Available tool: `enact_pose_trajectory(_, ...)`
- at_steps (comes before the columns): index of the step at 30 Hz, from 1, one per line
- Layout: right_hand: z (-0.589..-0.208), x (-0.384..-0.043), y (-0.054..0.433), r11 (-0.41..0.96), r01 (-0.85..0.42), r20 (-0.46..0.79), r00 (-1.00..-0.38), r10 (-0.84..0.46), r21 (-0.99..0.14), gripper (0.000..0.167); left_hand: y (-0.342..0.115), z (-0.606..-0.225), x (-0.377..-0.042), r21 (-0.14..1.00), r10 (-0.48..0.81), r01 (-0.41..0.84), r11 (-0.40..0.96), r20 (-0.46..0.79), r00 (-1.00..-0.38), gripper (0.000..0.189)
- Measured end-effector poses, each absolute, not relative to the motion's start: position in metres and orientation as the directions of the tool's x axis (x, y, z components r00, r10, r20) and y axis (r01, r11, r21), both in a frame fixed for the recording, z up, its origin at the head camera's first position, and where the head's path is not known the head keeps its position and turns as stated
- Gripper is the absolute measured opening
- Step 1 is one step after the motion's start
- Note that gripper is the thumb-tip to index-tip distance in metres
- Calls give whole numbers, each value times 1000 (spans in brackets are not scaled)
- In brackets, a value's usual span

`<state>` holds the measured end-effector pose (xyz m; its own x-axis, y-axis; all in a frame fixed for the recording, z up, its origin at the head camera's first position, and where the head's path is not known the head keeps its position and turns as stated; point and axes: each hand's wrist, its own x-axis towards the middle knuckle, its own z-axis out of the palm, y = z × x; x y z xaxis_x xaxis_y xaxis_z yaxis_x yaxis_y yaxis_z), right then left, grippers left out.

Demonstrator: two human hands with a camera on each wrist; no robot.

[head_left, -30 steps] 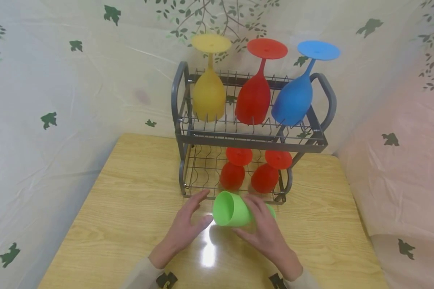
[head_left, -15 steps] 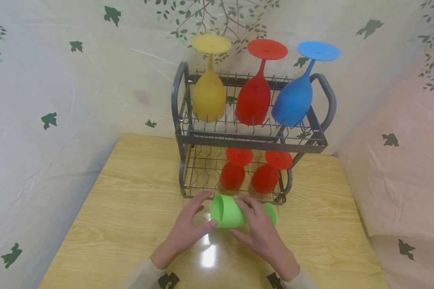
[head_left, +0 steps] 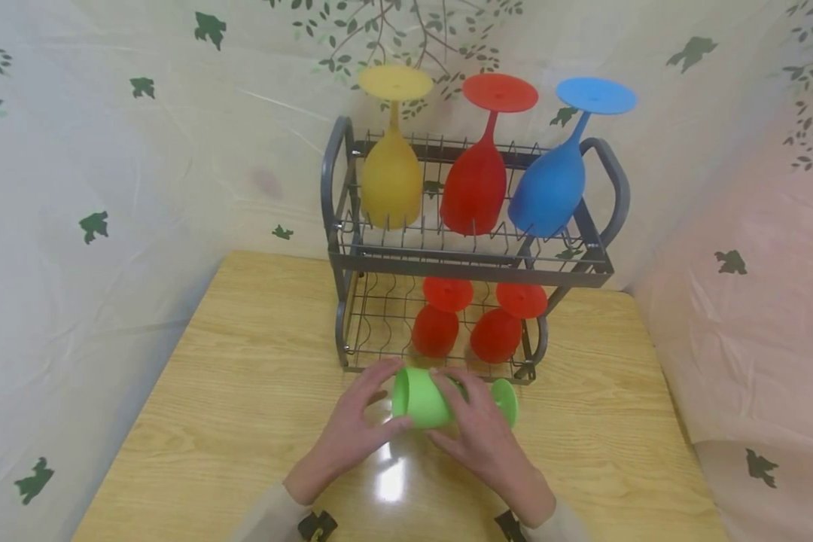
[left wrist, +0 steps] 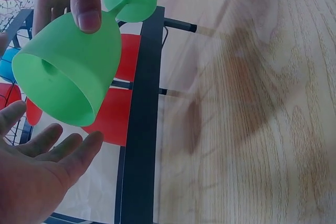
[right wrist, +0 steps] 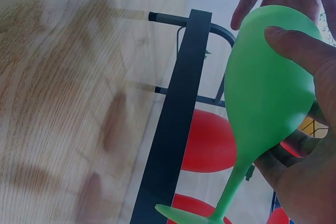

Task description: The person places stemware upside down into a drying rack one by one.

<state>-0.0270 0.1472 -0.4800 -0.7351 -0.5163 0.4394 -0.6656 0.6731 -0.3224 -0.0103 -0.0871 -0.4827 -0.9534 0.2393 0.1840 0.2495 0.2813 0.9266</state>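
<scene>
A green plastic wine glass [head_left: 428,399] lies sideways in the air over the table, its mouth facing left and its foot to the right. My right hand [head_left: 477,436] grips the bowl, thumb on one side and fingers on the other, as the right wrist view shows the wine glass [right wrist: 270,77] upright in that frame. My left hand [head_left: 352,429] is at the mouth, fingers and thumb spread around the rim. Seen from the left wrist, the fingers of the left hand [left wrist: 42,166] are extended close to the rim; contact is hard to tell.
Behind the hands stands a dark two-tier dish rack [head_left: 470,267]. Upside down on its top tier are a yellow glass [head_left: 391,181], a red glass [head_left: 474,188] and a tilted blue glass [head_left: 549,188]. Two red glasses [head_left: 436,331] sit inverted below. A wooden table [head_left: 244,361] lies underneath.
The green wine glass has shifted slightly left and turned so its mouth points more to the left and its foot shows. My left hand has come closer around the rim.
</scene>
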Motion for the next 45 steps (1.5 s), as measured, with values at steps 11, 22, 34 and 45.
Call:
enact_pose_trajectory(11,-480,-26,144,678,-672,433,-728,-531,-298,91,-87,-484,-11,915,251,258,309,184,-950,70)
enact_pose_trajectory(22,-479,-25,141,689,-660,413,-740,-531,-297,92,-87,-486,-12,911,222,227,345,156,-963,66)
enact_pose_trajectory(34,-479,-30,151,610,-726,515,-672,-532,-317,91,-92,-494,-14,968,155,185,168,159,-975,63)
enact_pose_trajectory(45,-471,-32,164,527,-799,734,-539,-413,-290,70,-101,-502,-15,986,114,160,51,154,-982,63)
